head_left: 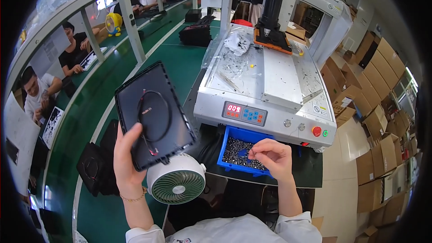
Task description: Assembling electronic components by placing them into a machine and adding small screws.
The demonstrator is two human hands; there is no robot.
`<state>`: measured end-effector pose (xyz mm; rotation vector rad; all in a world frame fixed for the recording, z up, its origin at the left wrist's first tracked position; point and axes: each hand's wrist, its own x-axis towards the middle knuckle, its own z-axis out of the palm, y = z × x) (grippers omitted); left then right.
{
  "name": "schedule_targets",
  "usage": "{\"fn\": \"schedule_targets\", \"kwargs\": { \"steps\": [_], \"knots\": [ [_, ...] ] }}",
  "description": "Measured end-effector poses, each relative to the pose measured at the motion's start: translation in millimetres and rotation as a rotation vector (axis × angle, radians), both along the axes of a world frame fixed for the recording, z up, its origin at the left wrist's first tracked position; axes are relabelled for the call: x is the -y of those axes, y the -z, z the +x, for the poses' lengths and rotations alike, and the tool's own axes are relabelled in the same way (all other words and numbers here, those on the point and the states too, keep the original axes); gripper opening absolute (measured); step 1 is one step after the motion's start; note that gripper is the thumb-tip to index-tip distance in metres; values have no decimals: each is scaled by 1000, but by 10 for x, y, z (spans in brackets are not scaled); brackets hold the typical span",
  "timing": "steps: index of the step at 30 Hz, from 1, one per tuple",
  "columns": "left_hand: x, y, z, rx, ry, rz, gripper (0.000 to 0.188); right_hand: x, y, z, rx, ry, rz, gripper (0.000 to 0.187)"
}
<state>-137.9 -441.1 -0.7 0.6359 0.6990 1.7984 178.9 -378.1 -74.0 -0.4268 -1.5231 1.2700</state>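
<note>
My left hand (127, 162) grips a shallow black plastic housing (157, 123) by its lower left edge, thumb on the inner face. A thin black cable (170, 119) with small connector ends lies looped inside the housing, which is held up and tilted. My right hand (275, 157) is over a blue bin (243, 169) heaped with small shiny metal parts (234, 150). Its thumb and forefinger are pinched together; whatever is between them is too small to make out. A blue piece (243, 152) lies among the metal parts beside the fingers.
Behind the bin stands a white bench machine (211, 101) with a keypad panel (245, 113) and a red button (316, 131). A white fan (178, 188) sits below the housing. More black housings (92, 168) rest on the green bench (101, 211). Cardboard boxes (384, 153) line the right; people work at left.
</note>
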Motion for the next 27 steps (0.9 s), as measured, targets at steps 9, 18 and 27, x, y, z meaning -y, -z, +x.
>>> {"fn": "schedule_targets", "kwargs": {
  "steps": [9,18,27],
  "knots": [
    [104,88,512,-198,-23,-48,58,270,-435,-329,165,12,250,22],
    [155,181,515,-278,-8,17,59,290,-613,-766,512,72,723,23],
    [145,173,494,-195,-8,-17,60,298,-648,-814,592,187,811,29]
  ]
}}
